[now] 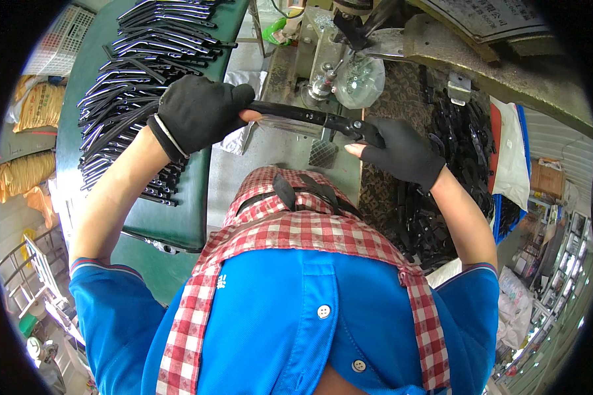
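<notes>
My left hand point(201, 112), in a black glove with bare fingertips, grips a long black metal bar point(288, 110) at its left end. My right hand point(402, 148), gloved the same way, is closed on the right end, beside a jointed fitting with a bolt. The bar lies almost level across the front of a metal machine point(319, 82), just above a small ridged plate point(323, 151). A translucent plastic item point(361, 82) sits beside the machine's post.
A green table point(178, 227) at left bears several rows of black bars point(122, 99). At right is a heap of black parts point(461, 151). A machine arm point(494, 72) crosses the upper right. A white crate point(59, 43) and yellowish sacks point(39, 108) stand at far left.
</notes>
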Tool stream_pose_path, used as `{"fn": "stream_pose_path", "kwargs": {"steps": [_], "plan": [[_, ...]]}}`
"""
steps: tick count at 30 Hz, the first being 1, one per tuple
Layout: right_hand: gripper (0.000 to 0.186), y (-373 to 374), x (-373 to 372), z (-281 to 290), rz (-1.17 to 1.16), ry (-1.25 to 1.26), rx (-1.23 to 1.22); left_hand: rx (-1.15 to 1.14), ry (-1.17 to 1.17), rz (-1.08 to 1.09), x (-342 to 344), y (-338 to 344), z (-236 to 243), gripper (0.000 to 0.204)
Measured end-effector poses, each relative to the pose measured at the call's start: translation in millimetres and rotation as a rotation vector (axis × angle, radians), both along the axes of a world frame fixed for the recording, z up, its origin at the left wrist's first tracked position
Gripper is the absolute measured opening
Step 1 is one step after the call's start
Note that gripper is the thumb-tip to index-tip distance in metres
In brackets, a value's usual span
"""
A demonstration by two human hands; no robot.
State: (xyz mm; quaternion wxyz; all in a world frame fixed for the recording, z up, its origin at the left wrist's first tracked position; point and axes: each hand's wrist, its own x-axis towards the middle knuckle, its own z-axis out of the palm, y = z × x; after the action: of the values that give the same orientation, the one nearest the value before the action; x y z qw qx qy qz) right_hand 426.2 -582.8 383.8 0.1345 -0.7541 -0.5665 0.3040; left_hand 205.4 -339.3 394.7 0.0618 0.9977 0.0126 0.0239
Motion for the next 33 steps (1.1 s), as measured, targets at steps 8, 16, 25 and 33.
{"fn": "stream_pose_path", "kwargs": {"steps": [8,16,25,33], "plan": [[0.039,19.5,-6.2,19.5,-0.056,-0.407,0.117,-0.158,0.009,0.011,8.8,8.4,-22.1,0.032],[0.040,31.0,4.6,21.2,-0.096,-0.535,0.158,-0.259,-0.001,-0.031,35.9,28.5,-21.8,0.034],[0.045,48.8,20.3,19.4,-0.174,-0.399,0.138,-0.178,-0.015,-0.070,62.0,55.4,-35.1,0.034],[0.050,53.0,42.4,15.5,-0.110,-0.239,-0.010,-0.110,-0.002,-0.110,74.2,58.7,-18.4,0.034]]}}
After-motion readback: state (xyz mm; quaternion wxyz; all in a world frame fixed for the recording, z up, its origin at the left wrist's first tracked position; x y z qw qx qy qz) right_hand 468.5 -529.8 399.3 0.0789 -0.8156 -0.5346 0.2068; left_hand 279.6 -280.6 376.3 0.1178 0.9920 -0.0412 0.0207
